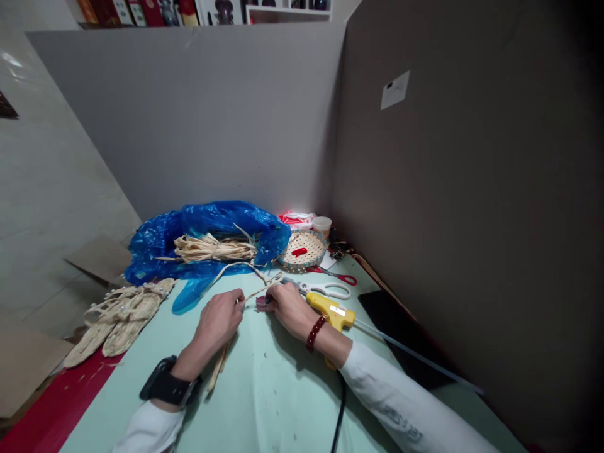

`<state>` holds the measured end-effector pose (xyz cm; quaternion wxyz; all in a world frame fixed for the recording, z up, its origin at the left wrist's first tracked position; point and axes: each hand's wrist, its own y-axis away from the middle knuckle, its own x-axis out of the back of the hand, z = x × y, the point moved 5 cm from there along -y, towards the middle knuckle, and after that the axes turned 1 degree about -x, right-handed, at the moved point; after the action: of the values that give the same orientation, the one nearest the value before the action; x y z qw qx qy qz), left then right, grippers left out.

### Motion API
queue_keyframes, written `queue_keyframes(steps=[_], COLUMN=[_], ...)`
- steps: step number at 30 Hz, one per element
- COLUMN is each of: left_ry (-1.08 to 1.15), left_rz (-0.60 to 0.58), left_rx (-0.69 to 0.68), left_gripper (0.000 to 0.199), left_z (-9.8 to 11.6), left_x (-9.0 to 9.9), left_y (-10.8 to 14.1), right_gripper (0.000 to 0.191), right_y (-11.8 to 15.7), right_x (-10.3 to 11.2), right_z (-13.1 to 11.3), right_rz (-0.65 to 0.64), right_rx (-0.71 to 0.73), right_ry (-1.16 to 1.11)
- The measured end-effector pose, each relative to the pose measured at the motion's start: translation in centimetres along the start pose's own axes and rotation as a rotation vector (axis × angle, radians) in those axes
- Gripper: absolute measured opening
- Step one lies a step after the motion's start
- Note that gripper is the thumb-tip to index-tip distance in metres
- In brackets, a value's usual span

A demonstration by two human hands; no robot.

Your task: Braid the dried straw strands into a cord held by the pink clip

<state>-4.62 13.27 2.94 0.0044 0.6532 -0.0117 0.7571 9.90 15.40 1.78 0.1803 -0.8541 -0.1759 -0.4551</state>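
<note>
**Two hands, one straw cord, near centre of the table**

Left hand x1: thumb and fingers pinched together on the straw cord; loose straw ends hang out below it, count unclear. Right hand x1: fingers bunched at the cord and 1 dull pink clip; can't tell which of the two they clamp. Cord sits between the hands, part of it looping far left.

Right of right hand: 1 yellow glue gun, 1 long glue stick out its back. Just beyond: 2 scissors, white scissors nearer, red scissors farther.

Far centre: 1 round basket with 1 small red item in it, 1 cup behind.

Far left: 1 blue plastic bag, 1 tied straw bundle on it.

Left edge: 2 woven sandals, side by side.
</note>
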Motion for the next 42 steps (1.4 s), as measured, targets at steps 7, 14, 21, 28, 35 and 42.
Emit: queue_keyframes(steps=[7,14,21,28,35,42], left_ry=[-0.119,-0.203,-0.211,-0.175,-0.054,0.213], left_rz=[-0.037,-0.041,-0.036,-0.035,-0.041,-0.073], left_rx=[-0.044,-0.067,-0.113,-0.124,-0.100,-0.121], left_gripper=[0.019,0.018,0.014,0.017,0.019,0.021], left_z=[0.9,1.3,2.1,2.0,1.5,1.8], left_x=[-0.9,-1.3,-1.2,-1.5,-1.6,-1.9], left_y=[-0.3,-0.5,0.0,0.1,-0.1,0.5], right_gripper=[0.017,0.019,0.019,0.018,0.016,0.021], right_y=[0.1,-0.1,0.0,0.1,0.0,-0.2], right_x=[0.2,0.1,0.2,0.2,0.6,0.4], right_z=[-0.3,-0.2,-0.3,-0.5,-0.6,0.5], right_rz=[-0.006,-0.018,-0.029,-0.042,-0.059,-0.077], right_rx=[0.005,0.004,-0.007,-0.008,0.023,0.038], right_ry=[0.011,0.018,0.036,0.033,0.006,-0.071])
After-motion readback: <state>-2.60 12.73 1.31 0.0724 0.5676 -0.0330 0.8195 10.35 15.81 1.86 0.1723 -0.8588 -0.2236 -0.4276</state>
